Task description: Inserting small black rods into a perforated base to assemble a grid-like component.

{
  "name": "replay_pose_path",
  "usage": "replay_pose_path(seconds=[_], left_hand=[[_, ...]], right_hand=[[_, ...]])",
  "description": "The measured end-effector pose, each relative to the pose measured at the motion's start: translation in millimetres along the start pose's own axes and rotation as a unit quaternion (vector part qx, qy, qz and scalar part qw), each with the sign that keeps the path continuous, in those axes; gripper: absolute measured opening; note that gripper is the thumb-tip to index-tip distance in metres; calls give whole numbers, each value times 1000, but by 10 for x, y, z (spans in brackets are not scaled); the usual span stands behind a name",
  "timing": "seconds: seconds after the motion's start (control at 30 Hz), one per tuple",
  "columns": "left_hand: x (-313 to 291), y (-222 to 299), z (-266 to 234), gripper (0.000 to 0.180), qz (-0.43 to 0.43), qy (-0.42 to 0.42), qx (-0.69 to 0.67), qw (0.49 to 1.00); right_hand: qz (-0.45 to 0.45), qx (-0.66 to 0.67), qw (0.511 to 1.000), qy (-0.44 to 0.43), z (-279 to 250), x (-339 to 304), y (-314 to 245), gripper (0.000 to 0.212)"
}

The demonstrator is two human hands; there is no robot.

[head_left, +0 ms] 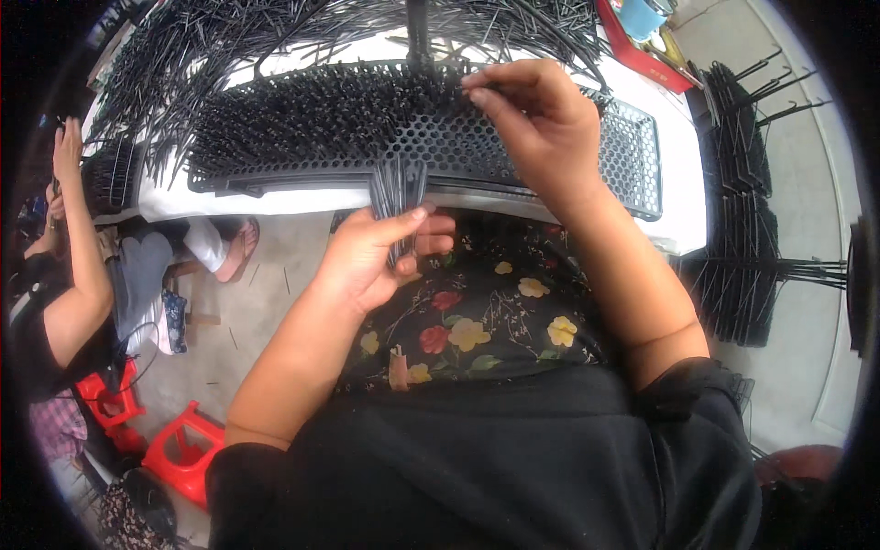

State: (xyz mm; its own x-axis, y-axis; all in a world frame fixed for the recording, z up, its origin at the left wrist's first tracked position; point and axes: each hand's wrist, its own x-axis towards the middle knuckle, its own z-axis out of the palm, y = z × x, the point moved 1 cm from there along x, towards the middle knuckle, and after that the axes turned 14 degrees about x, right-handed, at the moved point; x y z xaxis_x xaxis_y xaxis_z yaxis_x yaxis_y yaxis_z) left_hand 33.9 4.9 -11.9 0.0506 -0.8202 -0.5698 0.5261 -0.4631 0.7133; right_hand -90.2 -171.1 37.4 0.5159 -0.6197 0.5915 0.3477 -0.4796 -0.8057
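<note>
My left hand [371, 257] is closed round a bundle of thin black strips [392, 197], which points up in front of the near edge of a black perforated tray [619, 165]. Many short black pieces [293, 119] stand upright in the tray's holes on the left and middle; toward the right the holes show bare. Over the filled part's right edge, my right hand [545, 119] pinches thumb and forefinger together. Whatever lies between those fingertips is too small to make out.
Loose black strips [183, 55] pile up behind the tray on the white tabletop [686, 183]. A red box [642, 50] sits back right. Black racks with hooks [742, 137] stand at the right. Another person's arm [82, 247] is at the left, above red stools [188, 449].
</note>
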Motion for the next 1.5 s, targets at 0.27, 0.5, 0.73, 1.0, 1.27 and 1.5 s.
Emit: replay_pose_path(seconds=[0.27,0.5,0.73,1.0,1.27,1.5], left_hand=[[-11,3,-21,42,15,-119,-147,982],[-1,21,-5,36,27,-85,-87,992],[-37,-26,-9,28,81,-18,9,997],[-54,106,39,37,27,-28,-21,999],[-33,53,6,39,6,-63,-83,995],[-52,73,25,41,10,-84,-94,992]], right_hand=[[-72,-145,982,-93,120,69,133,12],[-185,-254,930,-190,198,291,173,17],[21,-152,981,-118,307,-101,-212,22],[139,91,985,45,58,-36,-188,13],[-76,-167,983,17,-105,45,-9,11],[-49,-228,970,-72,-42,65,-86,11]])
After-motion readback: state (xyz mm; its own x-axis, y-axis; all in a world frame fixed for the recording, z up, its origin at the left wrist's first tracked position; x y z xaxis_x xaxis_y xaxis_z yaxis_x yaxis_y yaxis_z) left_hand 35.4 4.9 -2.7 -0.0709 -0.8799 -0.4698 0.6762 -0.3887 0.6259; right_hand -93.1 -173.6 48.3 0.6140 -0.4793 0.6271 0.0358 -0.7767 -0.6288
